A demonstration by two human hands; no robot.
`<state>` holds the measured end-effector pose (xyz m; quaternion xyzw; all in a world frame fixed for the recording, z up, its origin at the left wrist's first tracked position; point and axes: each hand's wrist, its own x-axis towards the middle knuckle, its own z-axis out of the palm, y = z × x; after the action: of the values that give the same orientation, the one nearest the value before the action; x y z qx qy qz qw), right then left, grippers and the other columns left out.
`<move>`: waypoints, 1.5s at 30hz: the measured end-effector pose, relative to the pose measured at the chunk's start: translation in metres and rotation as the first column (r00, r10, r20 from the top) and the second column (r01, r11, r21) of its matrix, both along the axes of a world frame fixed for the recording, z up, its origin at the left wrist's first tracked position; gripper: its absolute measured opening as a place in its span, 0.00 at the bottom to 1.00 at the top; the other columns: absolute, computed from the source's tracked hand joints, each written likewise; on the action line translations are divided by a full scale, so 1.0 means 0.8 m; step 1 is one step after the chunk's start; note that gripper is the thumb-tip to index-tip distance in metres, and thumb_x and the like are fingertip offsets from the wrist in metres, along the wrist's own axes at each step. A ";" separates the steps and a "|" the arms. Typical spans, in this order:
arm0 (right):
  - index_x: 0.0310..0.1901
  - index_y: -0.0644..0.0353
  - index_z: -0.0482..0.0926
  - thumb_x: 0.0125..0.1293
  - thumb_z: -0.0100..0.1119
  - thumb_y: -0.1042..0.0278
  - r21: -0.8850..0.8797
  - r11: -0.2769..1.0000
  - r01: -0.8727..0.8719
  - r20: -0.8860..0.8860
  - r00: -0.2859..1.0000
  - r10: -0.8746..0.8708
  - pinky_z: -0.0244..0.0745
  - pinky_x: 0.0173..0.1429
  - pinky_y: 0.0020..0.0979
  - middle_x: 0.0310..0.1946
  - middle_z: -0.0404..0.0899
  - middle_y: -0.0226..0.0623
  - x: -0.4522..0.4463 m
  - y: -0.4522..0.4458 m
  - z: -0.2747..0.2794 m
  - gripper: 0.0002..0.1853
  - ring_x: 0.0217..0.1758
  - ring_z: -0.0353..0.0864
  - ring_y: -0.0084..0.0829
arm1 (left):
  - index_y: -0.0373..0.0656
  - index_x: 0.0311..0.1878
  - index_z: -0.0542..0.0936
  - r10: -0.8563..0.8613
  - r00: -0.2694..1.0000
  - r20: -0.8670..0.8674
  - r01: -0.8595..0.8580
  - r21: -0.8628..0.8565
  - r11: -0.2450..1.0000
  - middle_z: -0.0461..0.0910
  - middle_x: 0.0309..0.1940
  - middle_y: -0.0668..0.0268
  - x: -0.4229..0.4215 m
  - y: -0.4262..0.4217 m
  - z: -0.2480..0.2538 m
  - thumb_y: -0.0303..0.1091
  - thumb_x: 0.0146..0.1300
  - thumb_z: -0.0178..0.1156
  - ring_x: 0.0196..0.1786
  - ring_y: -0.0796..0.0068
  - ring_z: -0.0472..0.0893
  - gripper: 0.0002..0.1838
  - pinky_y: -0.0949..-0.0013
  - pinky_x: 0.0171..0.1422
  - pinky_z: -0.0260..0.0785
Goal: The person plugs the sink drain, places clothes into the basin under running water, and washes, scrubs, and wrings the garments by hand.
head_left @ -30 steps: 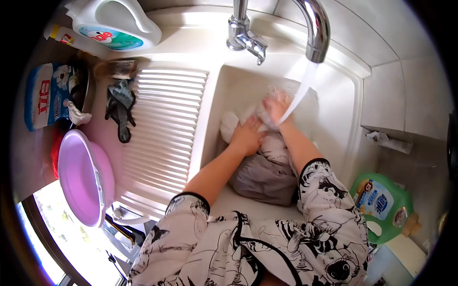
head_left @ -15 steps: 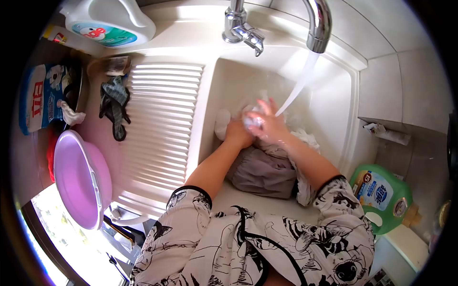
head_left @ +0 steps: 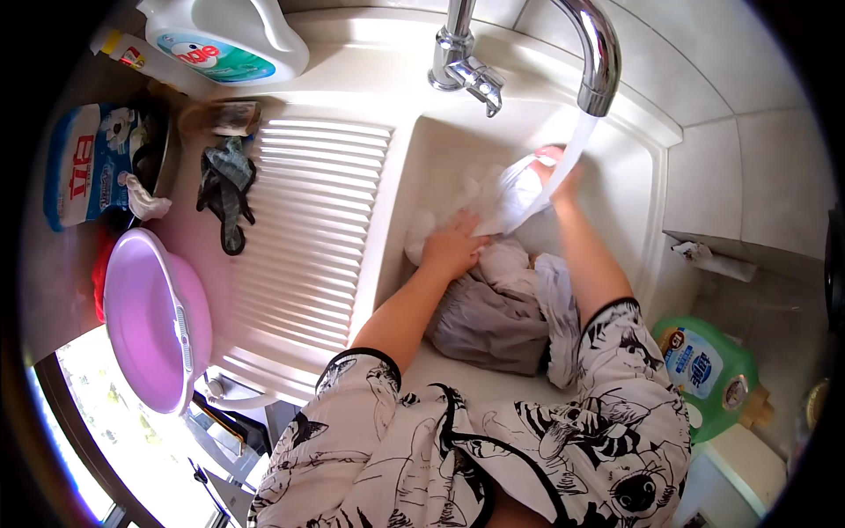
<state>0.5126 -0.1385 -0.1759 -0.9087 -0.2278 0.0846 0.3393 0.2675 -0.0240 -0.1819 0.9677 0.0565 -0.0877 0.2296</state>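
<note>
A white cloth (head_left: 510, 195) is stretched between my two hands in the sink (head_left: 647, 189), under running water from the chrome faucet (head_left: 600, 84). My left hand (head_left: 453, 246) is closed on the cloth's left part. At its upper right end, my right hand (head_left: 556, 172) grips the cloth, partly behind the stream. Grey-brown cloth (head_left: 488, 326) lies bunched in the sink nearest my body, with paler wet fabric (head_left: 556, 308) beside it.
Left of the sink is a ribbed washboard (head_left: 308, 220) with dark gloves (head_left: 227, 189) at its edge. A pink basin (head_left: 145, 321) stands farther left. A white detergent jug (head_left: 220, 44) is at the upper left, a green bottle (head_left: 709, 374) at the right.
My right hand has moved up and right, away from my left, with one end of the white cloth. The cloth, bunched between my hands before, is now drawn out under the water.
</note>
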 end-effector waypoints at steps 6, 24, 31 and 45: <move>0.40 0.51 0.81 0.47 0.68 0.62 0.258 0.962 -0.093 0.407 0.913 -0.020 0.66 0.55 0.38 0.40 0.75 0.38 -0.047 -0.058 0.058 0.16 0.47 0.73 0.36 | 0.66 0.50 0.79 0.074 0.997 -0.028 -0.074 -0.021 0.997 0.71 0.59 0.71 0.002 0.008 0.033 0.37 0.53 0.58 0.63 0.63 0.67 0.18 0.59 0.58 0.70; 0.43 0.65 0.79 0.55 0.66 0.55 0.296 0.860 0.416 -0.437 0.859 -0.266 0.76 0.40 0.31 0.36 0.80 0.41 -0.017 -0.027 0.062 0.22 0.36 0.81 0.34 | 0.70 0.63 0.68 0.112 0.993 0.032 -0.115 0.105 0.988 0.63 0.65 0.67 -0.017 0.007 0.058 0.42 0.60 0.56 0.67 0.59 0.61 0.25 0.53 0.67 0.59; 0.44 0.40 0.82 0.49 0.63 0.44 -0.069 0.931 -0.358 0.219 0.905 0.365 0.59 0.63 0.49 0.53 0.74 0.40 -0.113 -0.017 0.055 0.21 0.61 0.67 0.47 | 0.63 0.66 0.66 -0.015 0.993 -0.115 0.032 0.148 0.988 0.61 0.68 0.67 0.044 -0.010 0.032 0.48 0.62 0.53 0.71 0.56 0.55 0.27 0.49 0.74 0.41; 0.37 0.62 0.79 0.62 0.54 0.52 -0.202 0.979 0.030 0.306 0.951 0.034 0.73 0.39 0.43 0.30 0.79 0.45 0.007 0.019 -0.094 0.18 0.34 0.79 0.46 | 0.70 0.66 0.64 -0.032 0.999 0.032 0.027 0.129 0.991 0.57 0.70 0.72 0.028 0.002 0.014 0.50 0.58 0.56 0.72 0.57 0.52 0.30 0.45 0.74 0.39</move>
<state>0.5186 -0.1235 -0.2514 -0.9405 -0.2690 -0.0349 0.2044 0.2900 -0.0221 -0.1710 0.9826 0.0438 -0.0708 0.1663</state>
